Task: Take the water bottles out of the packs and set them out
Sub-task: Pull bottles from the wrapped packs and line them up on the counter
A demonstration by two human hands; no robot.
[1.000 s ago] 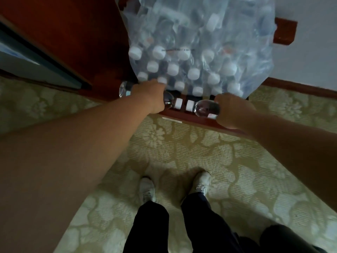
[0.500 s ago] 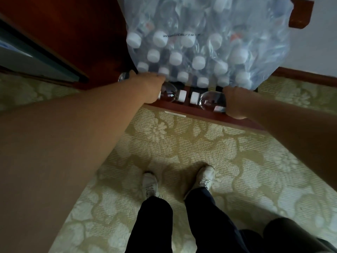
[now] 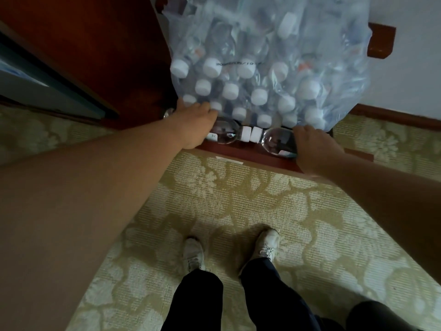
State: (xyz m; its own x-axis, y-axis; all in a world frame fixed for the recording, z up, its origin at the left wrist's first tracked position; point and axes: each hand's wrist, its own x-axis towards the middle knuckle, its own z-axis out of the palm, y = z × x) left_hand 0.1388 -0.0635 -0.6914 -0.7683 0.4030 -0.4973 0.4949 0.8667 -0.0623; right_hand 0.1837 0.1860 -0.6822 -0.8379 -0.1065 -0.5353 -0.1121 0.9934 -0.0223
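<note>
Lying on their sides along the front edge of a low dark-red wooden shelf point(image 3: 229, 152), two clear water bottles point their white caps at each other, the caps touching or nearly so in the middle. The left bottle point(image 3: 225, 132) is gripped round its body by the left hand point(image 3: 193, 126), whose fingers curl over the top of it toward the pack behind; a glassy end of this bottle shows just past the wrist on the far-left side. The right bottle point(image 3: 276, 140) is held the same way by the right hand point(image 3: 315, 151), wrapped over the bottle's body with the knuckles up, so that only the rounded shoulder and neck are in sight; the fingertips of both hands are hidden. Directly behind the two bottles, and just beside the left hand's knuckles, stands a large pack of water bottles point(image 3: 262, 68) in crinkled, bluish transparent wrap, rows of white caps facing the camera and a printed date on one cap. The pack rests on the same shelf, against a white wall point(image 3: 415, 68) with a reddish skirting board point(image 3: 393, 115). A dark wooden panel point(image 3: 95, 44) rises to the left. Below, a pale green carpet point(image 3: 238, 199) with a flower pattern carries the person's two whitish shoes point(image 3: 266, 244) and dark trouser legs.
</note>
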